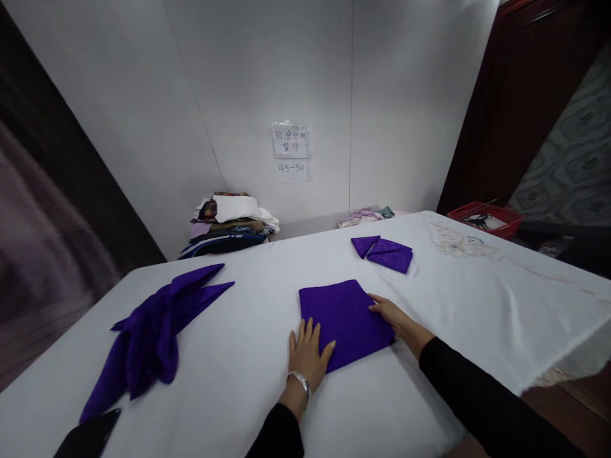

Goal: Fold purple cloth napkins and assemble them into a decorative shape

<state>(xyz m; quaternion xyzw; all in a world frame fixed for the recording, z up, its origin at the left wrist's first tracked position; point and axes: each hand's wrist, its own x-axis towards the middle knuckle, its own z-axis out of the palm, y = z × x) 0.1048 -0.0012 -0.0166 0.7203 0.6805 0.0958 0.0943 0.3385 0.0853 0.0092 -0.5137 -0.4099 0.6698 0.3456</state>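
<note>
A purple napkin [346, 324], folded into a rough square, lies on the white-covered table in front of me. My left hand [308, 359], with a silver bracelet at the wrist, rests on its lower left edge, fingers stretched and apart. At the right edge, my right hand [392, 317] grips the cloth with bent fingers; part of the grip is hidden. Further back sits a smaller folded purple napkin [389, 252] with a pointed end. To the left, a loose, crumpled heap of purple cloth [150, 337] spreads over the table.
White cloth [229, 381] covers the table. Stacked clothes [229, 226] and a smaller fabric pile [363, 217] stand by the wall. A red basket [510, 222] is at the back right. A dark object [90, 436] pokes in at lower left. Paper signs [292, 149] hang on the wall.
</note>
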